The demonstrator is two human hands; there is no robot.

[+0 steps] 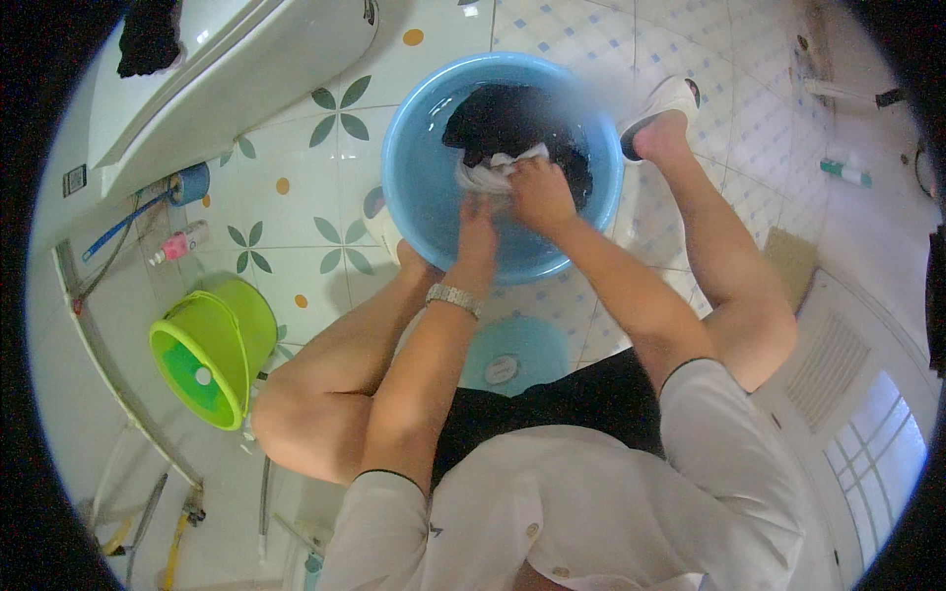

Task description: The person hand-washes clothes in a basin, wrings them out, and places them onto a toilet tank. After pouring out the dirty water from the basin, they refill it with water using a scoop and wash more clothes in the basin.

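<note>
A round light-blue plastic basin [393,181] stands on the floor between my feet, with water in it. Dark wet cloth [502,118] lies in its far half and along its right side. In front of the dark cloth is a white cloth [484,177], bunched up. My right hand [543,193] grips the white cloth from above, fingers curled into it. Just below the white cloth, my left hand [479,229] reaches into the basin. Its fingertips are blurred and partly under water, so its hold on the cloth is unclear. A metal watch band circles my left wrist.
A lime-green bucket [255,318] lies tipped at the left. Beyond it are a pink-and-white bottle [181,242] and a blue-handled brush [126,225]. A white tub or fixture [259,81] fills the upper left. A pale-blue plastic stool [543,343] shows beneath me. A louvred door [828,362] stands right.
</note>
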